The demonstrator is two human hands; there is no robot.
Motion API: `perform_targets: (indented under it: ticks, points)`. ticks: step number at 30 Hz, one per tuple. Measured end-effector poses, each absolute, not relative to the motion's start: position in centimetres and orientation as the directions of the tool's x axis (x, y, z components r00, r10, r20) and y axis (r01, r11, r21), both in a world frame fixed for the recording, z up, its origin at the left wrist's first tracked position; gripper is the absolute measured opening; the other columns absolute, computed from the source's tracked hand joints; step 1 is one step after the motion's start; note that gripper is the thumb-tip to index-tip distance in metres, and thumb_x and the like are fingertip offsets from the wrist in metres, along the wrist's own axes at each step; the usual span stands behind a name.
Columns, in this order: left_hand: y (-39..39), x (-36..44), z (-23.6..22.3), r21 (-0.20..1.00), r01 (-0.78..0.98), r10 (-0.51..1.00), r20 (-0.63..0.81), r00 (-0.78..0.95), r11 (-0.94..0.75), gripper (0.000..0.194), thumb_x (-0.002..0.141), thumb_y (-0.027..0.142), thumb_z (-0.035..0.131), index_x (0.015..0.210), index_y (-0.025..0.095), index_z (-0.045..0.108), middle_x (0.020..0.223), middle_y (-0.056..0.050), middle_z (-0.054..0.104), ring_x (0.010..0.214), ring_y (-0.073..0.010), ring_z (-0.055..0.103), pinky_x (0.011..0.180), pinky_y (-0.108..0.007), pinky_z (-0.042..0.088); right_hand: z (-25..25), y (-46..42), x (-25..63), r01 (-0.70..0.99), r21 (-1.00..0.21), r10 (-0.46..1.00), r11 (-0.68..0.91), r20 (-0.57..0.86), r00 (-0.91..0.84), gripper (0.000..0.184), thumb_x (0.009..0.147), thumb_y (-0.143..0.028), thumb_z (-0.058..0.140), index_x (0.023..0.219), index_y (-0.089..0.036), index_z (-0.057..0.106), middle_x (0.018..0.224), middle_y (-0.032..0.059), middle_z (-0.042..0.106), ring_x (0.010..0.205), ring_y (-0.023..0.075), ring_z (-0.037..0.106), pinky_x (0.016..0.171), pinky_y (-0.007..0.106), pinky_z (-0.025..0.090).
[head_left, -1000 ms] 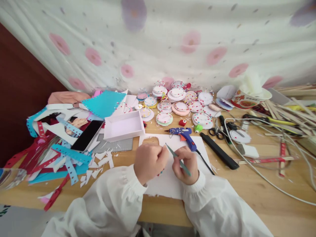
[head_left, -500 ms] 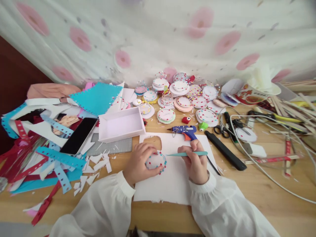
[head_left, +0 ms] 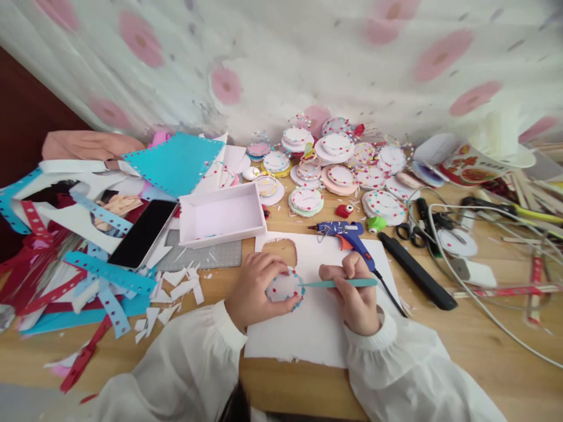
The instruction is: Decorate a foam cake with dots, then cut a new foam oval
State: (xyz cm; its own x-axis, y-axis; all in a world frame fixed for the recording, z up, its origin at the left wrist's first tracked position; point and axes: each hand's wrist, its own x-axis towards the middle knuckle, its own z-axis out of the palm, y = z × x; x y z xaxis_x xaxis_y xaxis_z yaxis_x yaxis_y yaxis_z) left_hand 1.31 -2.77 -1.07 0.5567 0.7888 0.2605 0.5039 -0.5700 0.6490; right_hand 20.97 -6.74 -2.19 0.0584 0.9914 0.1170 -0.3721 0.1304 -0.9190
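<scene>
From my remote station I had the left hand [head_left: 255, 290] curled around a round white disc edged with red and blue beads [head_left: 281, 290], apparently bracing it over the white paper sheet [head_left: 299, 343]. The right hand [head_left: 352, 290], held apart, pinched a slim turquoise pointed tool [head_left: 319, 284] pencil-fashion, seemingly for fine control, its tip at the disc's right rim. The blue plastic glue gun [head_left: 357, 239] lay beyond, probably for easy reach.
</scene>
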Motion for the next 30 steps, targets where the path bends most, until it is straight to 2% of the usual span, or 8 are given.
perform_targets:
  ticks: [9,23,30]
  points:
    - [-2.73,1.43,-1.16,0.643,0.512,0.791,0.261,0.553,-0.570,0.031,0.072,0.040,0.070,0.093,0.022,0.057,0.098,-0.005,0.063,0.094,-0.0226,0.056,0.087,-0.039,0.039,-2.10,-6.77,20.86,-0.322,-0.936,0.990,0.144,0.138,0.043,0.023,0.090,-0.025,0.051,0.082,-0.025,0.029,0.057,-0.0088,0.029,0.051,0.0102,0.030,0.048,0.022,0.020]
    - [-2.71,1.47,-1.05,0.637,0.519,0.791,0.255,0.556,-0.570,0.031,0.072,0.040,0.071,0.092,0.021,0.058,0.098,-0.005,0.064,0.093,-0.0222,0.057,0.088,-0.040,0.040,-2.02,-6.59,20.83,-0.314,-0.939,0.990,0.140,0.139,0.027,0.025,0.089,-0.029,0.053,0.079,-0.025,0.030,0.056,-0.0087,0.027,0.051,0.0109,0.031,0.049,0.022,0.021]
    - [-2.69,1.40,-1.10,0.639,0.515,0.788,0.251,0.562,-0.572,0.031,0.073,0.040,0.070,0.094,0.021,0.058,0.100,-0.005,0.064,0.095,-0.0224,0.057,0.089,-0.040,0.039,-2.35,-6.46,21.02,-0.351,-0.933,0.995,0.077,0.053,0.079,0.026,0.085,-0.031,0.056,0.080,-0.025,0.031,0.055,-0.0089,0.027,0.051,0.0109,0.030,0.048,0.022,0.021]
